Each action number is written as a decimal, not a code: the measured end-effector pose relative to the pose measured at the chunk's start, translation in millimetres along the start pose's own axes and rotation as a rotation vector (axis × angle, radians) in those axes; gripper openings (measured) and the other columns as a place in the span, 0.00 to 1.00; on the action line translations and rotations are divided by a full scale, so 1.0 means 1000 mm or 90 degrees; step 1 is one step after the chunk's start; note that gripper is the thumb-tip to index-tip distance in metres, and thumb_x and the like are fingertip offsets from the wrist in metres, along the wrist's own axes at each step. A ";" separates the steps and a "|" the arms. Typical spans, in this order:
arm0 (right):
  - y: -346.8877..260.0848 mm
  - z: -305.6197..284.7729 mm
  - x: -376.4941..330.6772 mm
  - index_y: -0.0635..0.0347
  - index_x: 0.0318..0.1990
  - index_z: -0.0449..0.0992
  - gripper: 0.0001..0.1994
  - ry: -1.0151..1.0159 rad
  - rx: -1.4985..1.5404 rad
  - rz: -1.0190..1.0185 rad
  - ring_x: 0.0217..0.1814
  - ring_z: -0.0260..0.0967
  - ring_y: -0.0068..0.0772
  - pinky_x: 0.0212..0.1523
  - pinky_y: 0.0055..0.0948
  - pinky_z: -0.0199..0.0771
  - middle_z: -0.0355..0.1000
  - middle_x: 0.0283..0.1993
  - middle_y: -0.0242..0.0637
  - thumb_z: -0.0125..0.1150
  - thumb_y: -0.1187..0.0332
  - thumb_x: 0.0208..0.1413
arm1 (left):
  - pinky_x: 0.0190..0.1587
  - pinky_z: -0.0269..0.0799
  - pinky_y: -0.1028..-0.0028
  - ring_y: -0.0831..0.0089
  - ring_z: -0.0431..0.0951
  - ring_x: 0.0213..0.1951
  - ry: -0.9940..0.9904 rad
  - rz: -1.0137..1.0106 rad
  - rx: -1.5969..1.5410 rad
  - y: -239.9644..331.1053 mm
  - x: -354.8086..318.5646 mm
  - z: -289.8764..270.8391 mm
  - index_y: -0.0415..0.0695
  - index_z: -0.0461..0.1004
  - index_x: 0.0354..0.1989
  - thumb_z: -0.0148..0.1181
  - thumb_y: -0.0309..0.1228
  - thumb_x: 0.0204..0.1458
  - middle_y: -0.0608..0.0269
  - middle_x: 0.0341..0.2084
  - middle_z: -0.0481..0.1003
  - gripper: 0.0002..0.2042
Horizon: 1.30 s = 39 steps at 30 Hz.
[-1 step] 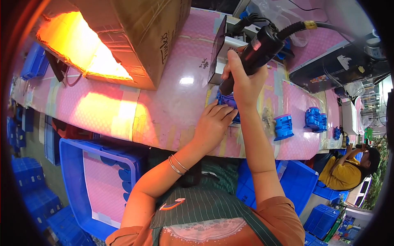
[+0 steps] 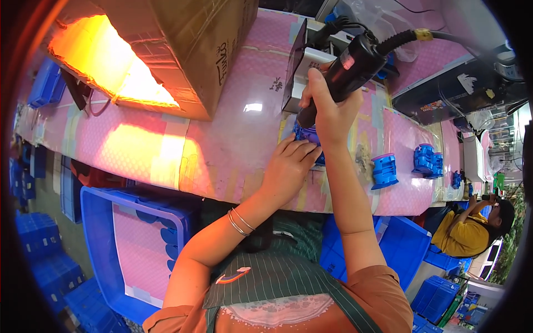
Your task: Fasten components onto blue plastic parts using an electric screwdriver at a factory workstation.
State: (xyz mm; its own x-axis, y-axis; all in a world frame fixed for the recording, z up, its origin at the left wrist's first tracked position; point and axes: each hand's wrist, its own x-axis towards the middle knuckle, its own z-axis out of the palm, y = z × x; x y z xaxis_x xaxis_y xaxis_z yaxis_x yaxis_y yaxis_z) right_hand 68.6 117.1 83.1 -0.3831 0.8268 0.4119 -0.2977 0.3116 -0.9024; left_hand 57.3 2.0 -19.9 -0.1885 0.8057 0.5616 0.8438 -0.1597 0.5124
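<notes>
Right hand (image 2: 327, 114) clenched round a black powered screwdriver (image 2: 347, 69), held tip-down and slightly tilted, cable (image 2: 422, 36) trailing off up and away from the grip. Tip points straight down onto a small blue plastic part (image 2: 307, 135) directly below the grip, on the pink-covered bench (image 2: 233, 144). Contact between tip and part can't be confirmed, fingers hide it.

Left hand (image 2: 288, 166) lies flat, fingers pressed on the near side of the same blue part, just under and toward the body from the right grip. Looks like it pins the part so it won't twist under the tool. Not wrapped round it, more a hold-down than a grasp. Metal bangles (image 2: 240, 222) on that wrist.

Beyond the grip: a dark upright panel (image 2: 294, 66) on a pale base. Further out on the screwdriver side, more blue moulded parts (image 2: 384, 171) (image 2: 427, 160) stand on the bench, well apart from the one being held, probably waiting in line.

On the opposite side from the tool, a large cardboard box (image 2: 183, 50) sits open on its side, glowing orange inside. Below the bench edge, near the left elbow, a blue crate (image 2: 100, 233) with a pink liner.

Another person in a yellow top (image 2: 461, 236) sits further down the bench, hands not near this work.
</notes>
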 end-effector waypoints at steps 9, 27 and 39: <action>0.015 -0.004 -0.009 0.67 0.44 0.68 0.12 -0.056 0.035 0.007 0.20 0.68 0.23 0.23 0.25 0.66 0.69 0.23 0.33 0.64 0.76 0.56 | 0.63 0.64 0.59 0.64 0.74 0.52 0.004 -0.006 0.032 -0.001 -0.001 0.001 0.41 0.80 0.41 0.56 0.26 0.46 0.62 0.45 0.77 0.13; -0.002 -0.123 0.050 0.66 0.43 0.71 0.20 0.091 -0.194 0.048 0.19 0.67 0.20 0.22 0.23 0.69 0.70 0.25 0.32 0.73 0.62 0.52 | 0.63 0.63 0.57 0.66 0.75 0.51 -0.007 0.001 -0.004 0.001 0.003 -0.005 0.45 0.78 0.48 0.66 0.25 0.43 0.63 0.45 0.77 0.19; -0.015 -0.303 -0.026 0.59 0.71 0.57 0.55 -0.354 -0.466 0.166 0.72 0.57 0.39 0.70 0.38 0.56 0.62 0.69 0.40 0.80 0.61 0.30 | 0.63 0.63 0.56 0.65 0.75 0.51 0.001 0.000 0.012 0.005 0.002 -0.004 0.44 0.78 0.47 0.67 0.25 0.41 0.63 0.45 0.77 0.20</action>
State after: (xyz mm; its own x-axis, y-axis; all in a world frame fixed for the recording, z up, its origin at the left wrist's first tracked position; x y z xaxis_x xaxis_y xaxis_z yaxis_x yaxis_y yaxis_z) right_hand 348.4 232.8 47.6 -0.7775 0.6286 0.0183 0.4036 0.5210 -0.7521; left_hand 58.8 0.6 -13.7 -0.1892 0.8048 0.5626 0.8530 -0.1492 0.5002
